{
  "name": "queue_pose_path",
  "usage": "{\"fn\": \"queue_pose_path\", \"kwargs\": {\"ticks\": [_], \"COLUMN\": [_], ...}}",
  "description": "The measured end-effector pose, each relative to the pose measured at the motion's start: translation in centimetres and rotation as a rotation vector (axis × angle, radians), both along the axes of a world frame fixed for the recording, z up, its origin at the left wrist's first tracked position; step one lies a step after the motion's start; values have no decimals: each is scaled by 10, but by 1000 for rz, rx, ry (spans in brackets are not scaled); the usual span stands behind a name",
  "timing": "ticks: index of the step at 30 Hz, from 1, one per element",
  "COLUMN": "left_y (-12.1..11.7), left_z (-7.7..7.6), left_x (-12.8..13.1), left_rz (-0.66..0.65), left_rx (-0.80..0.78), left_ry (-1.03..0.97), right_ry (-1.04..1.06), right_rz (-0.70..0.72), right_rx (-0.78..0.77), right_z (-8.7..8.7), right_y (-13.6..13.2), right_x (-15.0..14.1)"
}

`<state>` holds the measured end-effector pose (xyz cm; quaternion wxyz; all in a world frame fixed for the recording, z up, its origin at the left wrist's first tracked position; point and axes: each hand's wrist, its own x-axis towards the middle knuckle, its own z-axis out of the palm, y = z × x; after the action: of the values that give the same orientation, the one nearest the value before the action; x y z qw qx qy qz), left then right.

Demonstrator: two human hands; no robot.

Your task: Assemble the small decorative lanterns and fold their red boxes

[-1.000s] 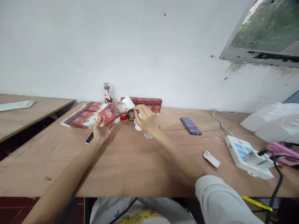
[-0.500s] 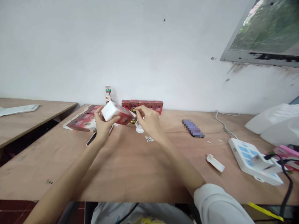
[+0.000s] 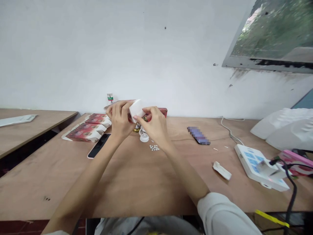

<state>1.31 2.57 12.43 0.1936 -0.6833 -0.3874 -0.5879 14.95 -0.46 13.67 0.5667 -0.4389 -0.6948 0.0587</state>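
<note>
Above the table, my left hand (image 3: 121, 119) grips a small red and white cardboard box (image 3: 136, 109) with its fingers wrapped over the top. The box lies tilted on its side, a plain white end facing right. My right hand (image 3: 156, 127) has its thumb and forefinger on that white end. Partly hidden behind the hands are a shiny gold item (image 3: 137, 129) and a row of red boxes (image 3: 163, 112). Just below stand white ring-like pieces (image 3: 144, 137). Nearer me lies a cluster of several small silvery discs (image 3: 154, 148).
Flattened red cartons (image 3: 84, 131) lie at left beside a black phone (image 3: 99, 146). A small labelled bottle (image 3: 110, 98) stands by the wall. To the right are another phone (image 3: 198, 135), a folded white scrap (image 3: 222, 170), a power strip (image 3: 249, 160) with cables, and white bags (image 3: 283, 127).
The box has been turned so its white end faces right instead of left. My left hand now covers it from above, and my right fingers have come onto the white end.
</note>
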Motion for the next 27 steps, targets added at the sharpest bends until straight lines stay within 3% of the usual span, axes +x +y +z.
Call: {"fn": "queue_pose_path", "kwargs": {"ticks": [5, 13, 20, 24, 27], "left_y": [6, 5, 20, 25, 25], "left_z": [-2, 5, -10, -16, -16], "left_x": [-17, -23, -30, -31, -33], "left_rz": [-36, -100, 71, 170, 196], "left_rx": [-55, -51, 120, 221, 203], "left_ry": [83, -13, 258, 361, 387], "right_ry": [69, 51, 269, 516, 691], "right_rz": [150, 281, 356, 558, 633], "right_rx": [-69, -39, -344, -517, -553], "right_z": [-4, -4, 3, 1, -1], "right_y": [-1, -6, -6, -1, 2], "right_x": [-4, -4, -1, -4, -4]}}
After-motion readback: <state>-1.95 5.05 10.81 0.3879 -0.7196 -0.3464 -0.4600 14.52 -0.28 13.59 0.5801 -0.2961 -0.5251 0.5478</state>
